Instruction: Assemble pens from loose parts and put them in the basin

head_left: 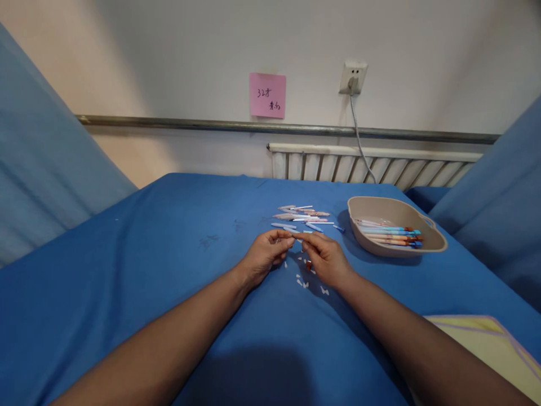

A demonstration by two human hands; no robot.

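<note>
The person's left hand [268, 252] and right hand [327, 258] meet at the fingertips above a blue sheet [152, 282]. The left thumb and index finger are drawn close together; the right index finger reaches across to them, its other fingers curled. Whether either hand grips anything cannot be told, as the spot is too small and partly hidden. A small brown piece [309, 265] shows at the right hand's curled fingers.

Just beyond the hands lies a loose cluster of pen parts [302, 216], pale barrels and thin white rods among them. Small white bits [305, 285] are scattered on the sheet, below and between the hands.

To the right of the cluster stands a beige bin [380, 248] with pens [386, 232] lying in it. A yellow cloth [473, 338] lies near the right forearm.
</note>
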